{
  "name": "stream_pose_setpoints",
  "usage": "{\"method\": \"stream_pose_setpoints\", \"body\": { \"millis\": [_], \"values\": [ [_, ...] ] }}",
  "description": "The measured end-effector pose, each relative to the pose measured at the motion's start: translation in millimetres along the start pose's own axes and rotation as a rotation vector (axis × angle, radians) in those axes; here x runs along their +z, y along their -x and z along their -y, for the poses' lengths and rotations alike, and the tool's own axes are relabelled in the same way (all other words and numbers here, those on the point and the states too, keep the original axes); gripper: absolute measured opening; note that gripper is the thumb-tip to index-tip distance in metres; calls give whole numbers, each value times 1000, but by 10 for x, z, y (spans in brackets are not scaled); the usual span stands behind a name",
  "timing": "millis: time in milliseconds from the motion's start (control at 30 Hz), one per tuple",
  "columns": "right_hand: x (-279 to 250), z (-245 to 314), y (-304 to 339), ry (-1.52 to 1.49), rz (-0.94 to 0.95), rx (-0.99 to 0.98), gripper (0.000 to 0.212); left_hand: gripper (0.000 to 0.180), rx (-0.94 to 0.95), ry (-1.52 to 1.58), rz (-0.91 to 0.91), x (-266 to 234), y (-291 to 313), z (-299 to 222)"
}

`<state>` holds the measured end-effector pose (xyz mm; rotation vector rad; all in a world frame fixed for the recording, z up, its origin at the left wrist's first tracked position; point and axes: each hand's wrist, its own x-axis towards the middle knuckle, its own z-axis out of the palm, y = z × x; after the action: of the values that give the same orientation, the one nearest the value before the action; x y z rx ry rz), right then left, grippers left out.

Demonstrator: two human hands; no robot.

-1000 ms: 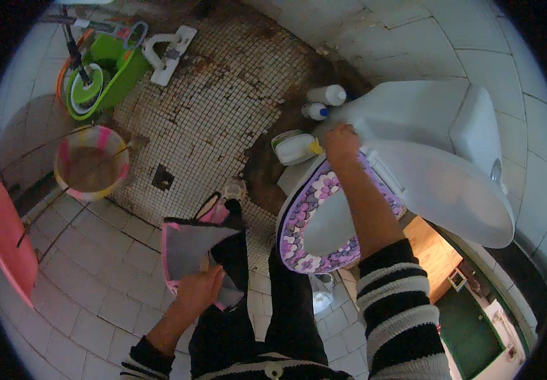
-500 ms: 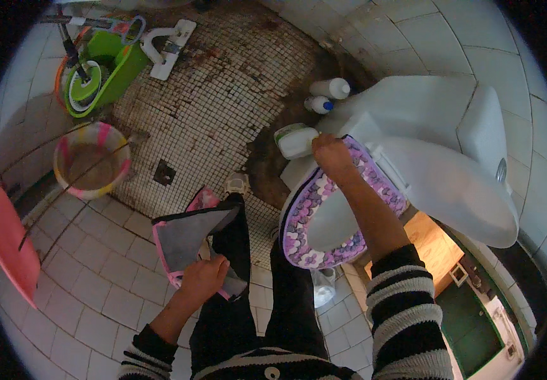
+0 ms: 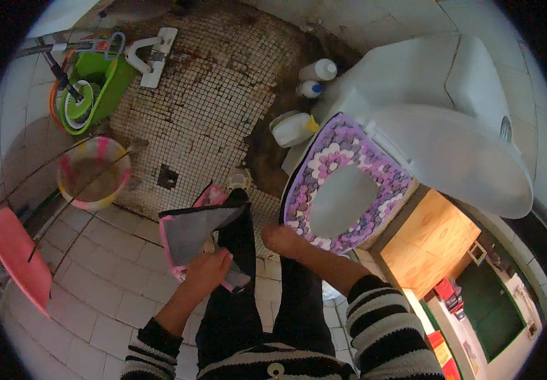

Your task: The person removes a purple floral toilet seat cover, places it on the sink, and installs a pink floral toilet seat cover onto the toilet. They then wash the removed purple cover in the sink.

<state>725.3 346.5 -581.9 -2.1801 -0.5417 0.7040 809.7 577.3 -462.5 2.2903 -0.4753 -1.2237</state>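
Floral seat cover (image 3: 330,158): purple, pink and white, fitted over the toilet seat, the oval opening left bare in its middle; dark edging shows along its left side.
Right grip (image 3: 281,241): at the cover's near left edge, the forearm crossing below it; the fingers are partly hidden, so I cannot tell whether they pinch the edge or merely rest there.
Left grip (image 3: 207,271): fingers closed on a grey cloth, well apart from the seat cover, to its left.
Grey cloth (image 3: 192,235): pink and black edging, hanging in front of the left trouser leg, spread mostly above the hand.
Toilet lid (image 3: 467,155): pale, raised, to the right of the seat.
Beside the toilet: a white bottle (image 3: 318,69), a blue-capped bottle (image 3: 309,89) and a white container (image 3: 291,129) with a yellow top, on the floor.
Across the floor: a green mop bucket (image 3: 110,83), a white flat mop head (image 3: 158,58) and a striped bucket (image 3: 103,149).
Far left: a pink basin (image 3: 17,252), tipped on edge.
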Motion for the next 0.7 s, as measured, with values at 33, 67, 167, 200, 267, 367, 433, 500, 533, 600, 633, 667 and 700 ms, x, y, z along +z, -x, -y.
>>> {"method": "stream_pose_setpoints", "body": {
  "millis": [33,67,167,200,267,367,433,500,533,600,633,667,700],
  "values": [
    [152,53,250,-79,3,-41,8,23,-93,91,67,-48,-36,-72],
    [447,83,523,-68,57,-82,9,24,5,61,45,3,-28,-36],
    [937,129,1230,-34,285,246,9,24,79,32,106,238,-155,137],
    [860,85,1356,72,249,149,10,24,-43,69,230,288,-271,110],
    [616,38,1540,284,175,-26,14,25,-143,225,410,398,-430,24],
    [587,85,1583,5,-20,329,20,30,-71,400,572,575,-690,-80],
    [538,265,1605,40,-24,549,22,35,-79,349,655,995,-818,84],
    [668,409,1647,-30,-128,762,20,38,-185,347,661,1223,-904,-50],
    [791,464,1641,-122,-229,850,18,38,-251,434,649,1341,-914,-101],
    [905,502,1597,-288,-410,996,15,38,-367,685,620,1576,-947,-183],
    [905,527,1568,-363,-490,1056,14,37,-416,848,604,1672,-964,-195],
    [897,549,1546,-440,-569,1112,13,35,-406,858,582,1740,-963,-182],
    [879,546,1556,-476,-611,1186,13,34,-388,862,580,1622,-1002,-412]
  ]
}}
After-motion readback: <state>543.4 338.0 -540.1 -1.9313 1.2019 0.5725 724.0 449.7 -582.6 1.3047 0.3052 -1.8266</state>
